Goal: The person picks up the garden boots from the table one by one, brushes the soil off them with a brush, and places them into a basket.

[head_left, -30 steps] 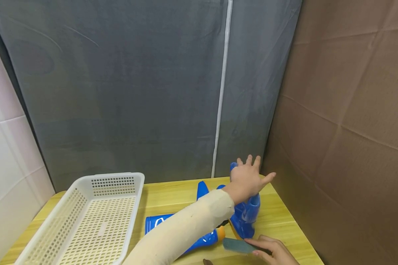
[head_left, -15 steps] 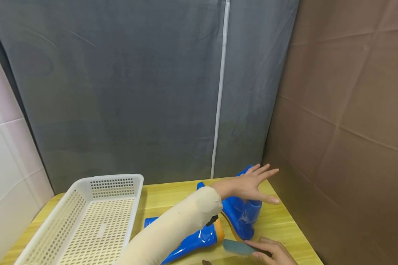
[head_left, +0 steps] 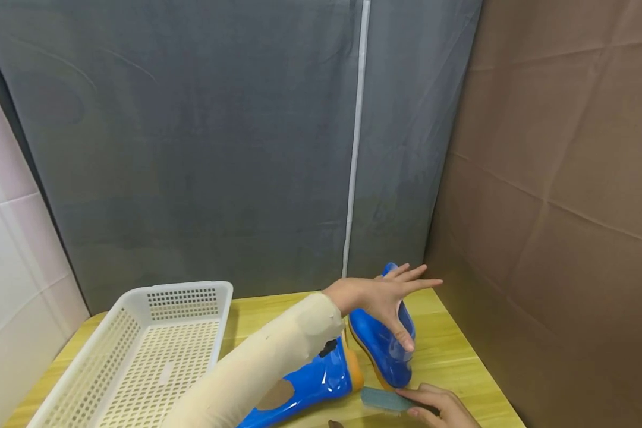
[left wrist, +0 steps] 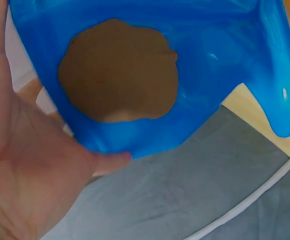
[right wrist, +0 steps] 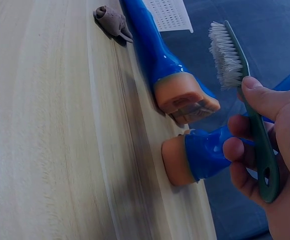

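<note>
My left hand (head_left: 371, 297) is over the upper shaft of a blue rubber boot (head_left: 377, 342) with an orange sole, its fingers spread and straight. In the left wrist view the thumb lies at the edge of blue boot material (left wrist: 210, 45) with a large brown patch (left wrist: 117, 70); how firmly the hand bears on it I cannot tell. In my right hand (right wrist: 285, 130) is a green-handled scrubbing brush (right wrist: 257, 140), its white bristles (right wrist: 225, 55) pointing away from the palm. A second blue boot (head_left: 323, 380), also with a brown patch, lies on its side, partly hidden by my left forearm.
A white perforated plastic basket (head_left: 224, 333) stands at the left of the wooden table (head_left: 455, 356). A crumpled brown cloth (right wrist: 110, 21) lies near the second boot. A grey curtain (head_left: 219, 148) hangs behind, and a brown cloth wall (head_left: 556, 208) stands at the right.
My left hand has turned and moved slightly left and down over the boot, and the boot has shifted and turned with it. My right hand and the brush have barely moved.
</note>
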The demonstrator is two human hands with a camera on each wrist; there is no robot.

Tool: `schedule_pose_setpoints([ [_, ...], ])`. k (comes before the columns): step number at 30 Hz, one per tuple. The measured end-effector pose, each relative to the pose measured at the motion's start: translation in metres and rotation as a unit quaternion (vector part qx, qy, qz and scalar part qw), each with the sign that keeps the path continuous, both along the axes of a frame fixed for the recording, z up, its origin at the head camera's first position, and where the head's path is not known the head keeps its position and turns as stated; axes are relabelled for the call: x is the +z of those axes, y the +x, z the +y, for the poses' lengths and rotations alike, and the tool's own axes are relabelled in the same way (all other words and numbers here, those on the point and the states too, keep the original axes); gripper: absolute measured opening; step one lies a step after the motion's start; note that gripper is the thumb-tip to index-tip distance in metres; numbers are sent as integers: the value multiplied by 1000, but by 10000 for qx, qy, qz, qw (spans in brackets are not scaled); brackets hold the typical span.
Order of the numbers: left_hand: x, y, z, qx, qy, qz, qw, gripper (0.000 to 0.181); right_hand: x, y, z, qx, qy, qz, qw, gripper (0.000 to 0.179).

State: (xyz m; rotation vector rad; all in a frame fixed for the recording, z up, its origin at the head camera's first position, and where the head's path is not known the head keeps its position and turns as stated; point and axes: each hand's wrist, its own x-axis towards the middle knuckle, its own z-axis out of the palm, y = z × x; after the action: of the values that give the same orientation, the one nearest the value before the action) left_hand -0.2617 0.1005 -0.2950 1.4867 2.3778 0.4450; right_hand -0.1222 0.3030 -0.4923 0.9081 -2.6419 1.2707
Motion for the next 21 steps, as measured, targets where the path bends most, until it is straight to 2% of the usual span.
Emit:
schedule_pose_setpoints([
  [6,-14,4,5,466,275,727,9959,102,-2,-3,-2,112,-94,66,9999,39],
  [9,-19,4,9,550,377,1105,9916,98,-3,-2,-2,84,-137,48,9999,39],
  [12,-23,3,13,423,450,1385,9884,94,-4,-2,-1,133,-175,75,9997,40],
  [14,-24,3,13,233,469,1499,9873,92,-4,-3,-1,180,-182,124,9996,41],
  [21,-27,8,12,-391,613,1527,9856,98,-5,-4,0,231,-110,193,9995,38],
])
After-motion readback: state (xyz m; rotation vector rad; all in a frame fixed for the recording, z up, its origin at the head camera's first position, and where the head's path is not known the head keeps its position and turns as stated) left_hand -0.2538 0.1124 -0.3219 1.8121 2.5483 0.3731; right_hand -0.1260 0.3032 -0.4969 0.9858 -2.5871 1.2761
